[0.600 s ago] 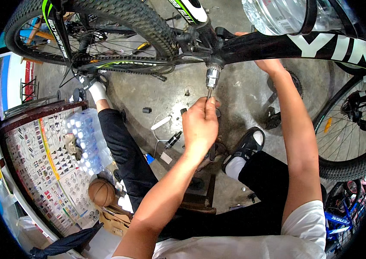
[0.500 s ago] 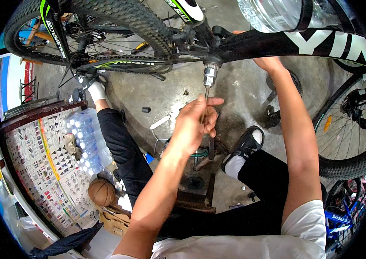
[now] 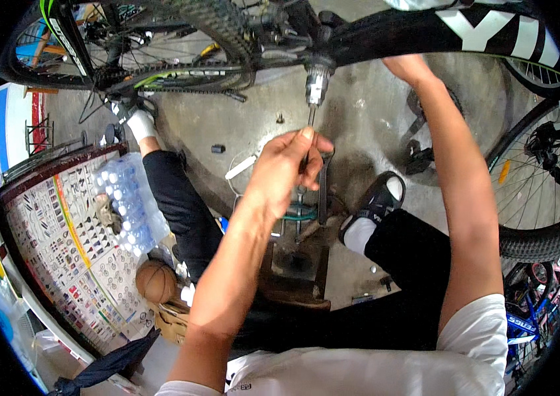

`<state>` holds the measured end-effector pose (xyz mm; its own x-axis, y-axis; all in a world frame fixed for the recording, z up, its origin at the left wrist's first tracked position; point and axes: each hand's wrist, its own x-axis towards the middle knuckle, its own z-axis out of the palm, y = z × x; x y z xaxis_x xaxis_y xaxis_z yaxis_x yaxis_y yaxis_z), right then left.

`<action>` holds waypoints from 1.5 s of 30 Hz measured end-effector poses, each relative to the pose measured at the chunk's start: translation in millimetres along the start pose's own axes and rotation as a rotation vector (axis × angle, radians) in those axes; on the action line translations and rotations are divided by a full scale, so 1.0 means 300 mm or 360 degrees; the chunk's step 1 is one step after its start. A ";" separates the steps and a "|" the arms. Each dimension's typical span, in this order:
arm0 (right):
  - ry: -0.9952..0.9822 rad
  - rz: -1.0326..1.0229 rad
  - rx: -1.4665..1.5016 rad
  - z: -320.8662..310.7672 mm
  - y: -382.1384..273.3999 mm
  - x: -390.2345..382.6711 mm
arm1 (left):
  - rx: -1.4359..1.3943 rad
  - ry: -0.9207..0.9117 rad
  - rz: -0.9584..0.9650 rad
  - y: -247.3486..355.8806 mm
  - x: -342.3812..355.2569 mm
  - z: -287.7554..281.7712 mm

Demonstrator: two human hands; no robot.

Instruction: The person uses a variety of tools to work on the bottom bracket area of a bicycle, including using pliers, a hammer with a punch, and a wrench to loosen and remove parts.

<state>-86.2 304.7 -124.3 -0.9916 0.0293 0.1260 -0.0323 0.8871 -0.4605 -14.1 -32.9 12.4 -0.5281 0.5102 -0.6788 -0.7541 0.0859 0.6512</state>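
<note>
Shrink-wrapped bottle pack (image 3: pixel 126 201), clear/white, floor left; beside it lg colourful parts poster (image 3: pixel 72 264), red-framed.

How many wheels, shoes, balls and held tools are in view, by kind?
Bicycle wheels: 2, rear wheel and front wheel
Shoes: 2, left shoe and right shoe
Basketball: 1
Tool held by left hand: 1
Right hand holds no tool; it rests on the bike frame.
Total: 6
</note>
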 end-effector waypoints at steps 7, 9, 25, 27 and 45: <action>-0.0137 -0.0077 0.0255 -0.040 -0.018 0.036 | 0.1006 0.1038 0.0036 -0.337 0.136 -0.399; -0.0144 -0.0099 0.0255 -0.012 0.023 0.058 | 0.1734 0.1048 -0.0328 -0.504 0.083 -0.469; -0.0202 -0.0507 0.0358 0.032 0.102 0.091 | 0.3023 0.0316 0.0291 -0.942 -0.040 -0.172; -0.0170 -0.0505 0.0294 0.021 0.094 0.087 | 0.3135 0.0227 0.0508 -0.925 -0.045 -0.213; -0.0489 -0.0363 0.0213 0.128 0.246 0.082 | 0.1424 -0.0275 0.0062 -0.204 -0.152 -0.538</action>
<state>-117.9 353.2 -188.9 -0.9478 -0.3182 -0.0212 -0.2515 0.7865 -0.5640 -6.9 -199.6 -51.3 -0.4268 0.6414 -0.6375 -0.1147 0.6609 0.7417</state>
